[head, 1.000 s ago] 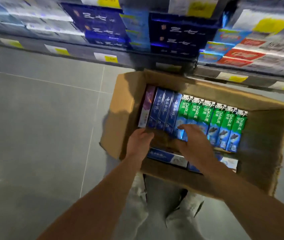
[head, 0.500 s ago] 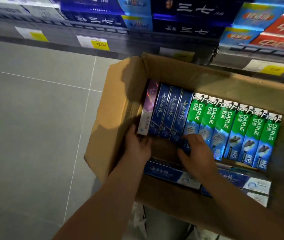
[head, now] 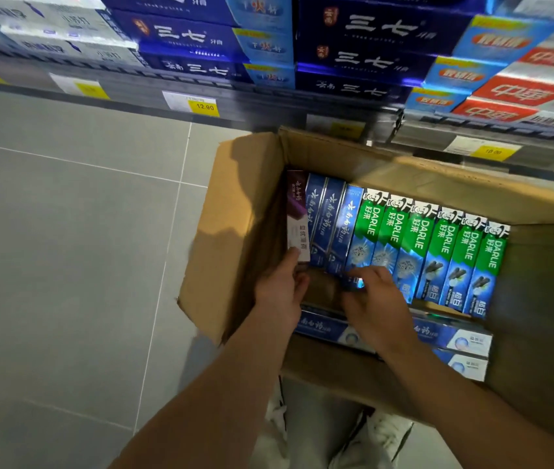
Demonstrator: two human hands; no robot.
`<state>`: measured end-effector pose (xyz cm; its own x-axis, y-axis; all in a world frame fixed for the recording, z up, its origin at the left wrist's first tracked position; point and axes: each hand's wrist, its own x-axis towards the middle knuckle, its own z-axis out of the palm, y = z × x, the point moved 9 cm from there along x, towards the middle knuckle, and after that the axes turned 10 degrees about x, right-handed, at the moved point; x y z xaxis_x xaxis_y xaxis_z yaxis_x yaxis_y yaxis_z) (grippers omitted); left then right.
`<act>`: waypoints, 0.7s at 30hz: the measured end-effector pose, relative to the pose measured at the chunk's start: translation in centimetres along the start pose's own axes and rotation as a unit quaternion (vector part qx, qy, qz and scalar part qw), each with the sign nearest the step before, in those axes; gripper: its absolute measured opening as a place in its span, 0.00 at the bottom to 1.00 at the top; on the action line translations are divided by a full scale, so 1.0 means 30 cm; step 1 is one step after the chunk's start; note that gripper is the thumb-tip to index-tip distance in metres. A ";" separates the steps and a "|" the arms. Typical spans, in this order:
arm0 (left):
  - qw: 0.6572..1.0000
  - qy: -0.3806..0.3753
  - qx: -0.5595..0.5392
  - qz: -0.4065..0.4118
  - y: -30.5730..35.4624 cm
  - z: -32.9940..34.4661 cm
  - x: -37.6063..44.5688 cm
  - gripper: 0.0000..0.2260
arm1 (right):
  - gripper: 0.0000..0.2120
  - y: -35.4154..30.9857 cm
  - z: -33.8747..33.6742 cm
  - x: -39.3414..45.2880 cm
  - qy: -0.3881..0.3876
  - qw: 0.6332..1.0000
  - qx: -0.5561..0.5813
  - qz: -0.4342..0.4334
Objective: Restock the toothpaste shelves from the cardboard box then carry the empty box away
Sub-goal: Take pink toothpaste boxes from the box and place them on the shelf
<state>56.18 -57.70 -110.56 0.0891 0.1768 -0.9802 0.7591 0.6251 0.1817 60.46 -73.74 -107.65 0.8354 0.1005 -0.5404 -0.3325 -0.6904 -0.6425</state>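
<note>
An open cardboard box (head: pixel 235 231) stands on the floor below the toothpaste shelf (head: pixel 201 38). Inside stand a purple carton (head: pixel 297 214), three blue cartons (head: pixel 331 225) and several green Darlie cartons (head: pixel 444 245) in a row. More blue cartons (head: pixel 451 336) lie flat along the near side. My left hand (head: pixel 280 292) grips the near end of the purple carton, thumb on its left side. Beside it, my right hand (head: pixel 377 299) curls its fingers over the near ends of the blue cartons.
The shelf above holds stacked dark blue cartons and red-and-white cartons (head: pixel 522 93), with yellow price tags (head: pixel 201 104) on its front rail. Grey floor tiles (head: pixel 65 248) spread to the left. My shoes (head: pixel 383 431) show under the box's near edge.
My view has dropped closer to the box. My left hand slid up to the purple carton's end, and my right hand shifted left from the green cartons onto the blue ones.
</note>
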 end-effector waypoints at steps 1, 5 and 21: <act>1.000 0.000 0.025 0.014 0.013 -0.012 -0.041 0.08 | 0.15 -0.024 -0.030 -0.025 0.009 1.000 0.005 0.001; 0.983 -0.045 0.161 0.081 0.081 -0.050 -0.272 0.03 | 0.15 -0.154 -0.177 -0.144 0.036 0.998 0.047 0.032; 0.817 -0.130 0.452 0.333 0.290 -0.279 -1.386 0.24 | 0.16 -0.762 -0.635 -0.870 0.202 0.805 0.507 0.232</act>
<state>53.68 -53.24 -67.58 0.7210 0.0080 -0.6929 0.6423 -0.3828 0.6640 54.60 -74.22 -68.49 0.5251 -0.3825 -0.7602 -0.6645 0.3739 -0.6471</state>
